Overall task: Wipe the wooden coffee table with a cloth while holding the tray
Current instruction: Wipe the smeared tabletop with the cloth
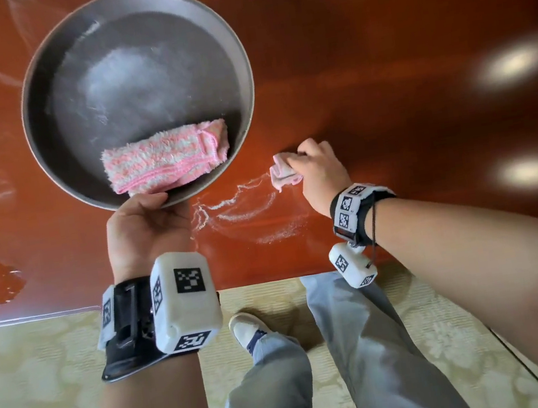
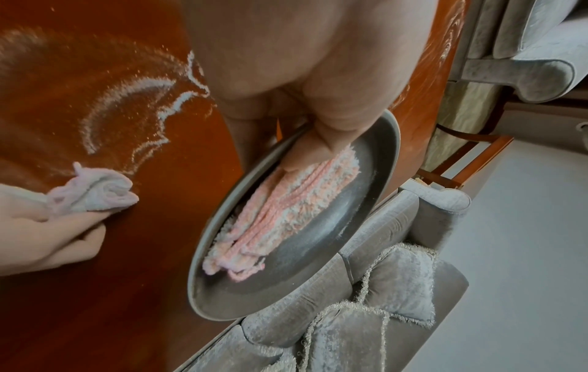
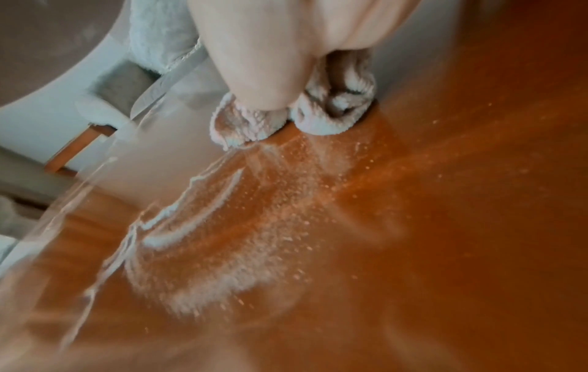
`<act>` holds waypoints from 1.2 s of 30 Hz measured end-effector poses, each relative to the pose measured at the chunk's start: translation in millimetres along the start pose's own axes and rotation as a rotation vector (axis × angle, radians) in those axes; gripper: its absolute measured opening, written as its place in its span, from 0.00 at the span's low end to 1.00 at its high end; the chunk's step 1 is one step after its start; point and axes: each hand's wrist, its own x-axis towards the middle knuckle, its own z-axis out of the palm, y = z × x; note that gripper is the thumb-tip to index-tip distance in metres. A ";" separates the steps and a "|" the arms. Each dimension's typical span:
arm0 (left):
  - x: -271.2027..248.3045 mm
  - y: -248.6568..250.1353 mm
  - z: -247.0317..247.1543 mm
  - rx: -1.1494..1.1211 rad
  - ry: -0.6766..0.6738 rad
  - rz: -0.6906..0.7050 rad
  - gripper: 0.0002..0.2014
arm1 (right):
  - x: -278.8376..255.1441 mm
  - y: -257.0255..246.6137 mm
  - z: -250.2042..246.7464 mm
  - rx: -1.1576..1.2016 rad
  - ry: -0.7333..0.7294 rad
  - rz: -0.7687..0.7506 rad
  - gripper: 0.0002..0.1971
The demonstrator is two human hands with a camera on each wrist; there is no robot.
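My left hand (image 1: 144, 214) grips the near rim of a round grey tray (image 1: 40, 108) and holds it above the glossy red-brown wooden coffee table (image 1: 377, 50). The thumb presses on the rim beside a folded pink-and-white striped towel (image 1: 167, 157) lying in the tray (image 2: 378, 191), seen also in the left wrist view as the towel (image 2: 280, 209). My right hand (image 1: 317, 162) grips a small bunched pale pink cloth (image 1: 282, 171) and presses it on the table. White powder streaks (image 1: 240, 204) lie between the cloth (image 3: 331, 110) and the table's near edge.
The table's near edge (image 1: 271, 281) runs across the head view, with a pale patterned rug (image 1: 45, 391) and my legs and a white shoe (image 1: 247, 328) below. A grey sofa with fringed cushions (image 2: 397, 289) stands past the table's far side.
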 end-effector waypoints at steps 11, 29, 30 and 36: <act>-20.3 7.8 -26.9 0.162 -0.083 -0.066 0.13 | -54.4 14.8 -38.4 0.272 0.397 0.645 0.19; -14.6 18.8 -49.4 0.226 -0.129 -0.111 0.14 | -95.3 -49.4 34.4 0.030 0.143 0.606 0.32; -14.8 20.7 -49.9 0.231 -0.123 -0.107 0.15 | -93.0 -55.9 36.0 0.022 0.148 0.586 0.32; -10.5 27.1 -51.9 0.203 -0.080 -0.086 0.14 | -80.3 -108.0 61.2 0.015 0.067 0.466 0.36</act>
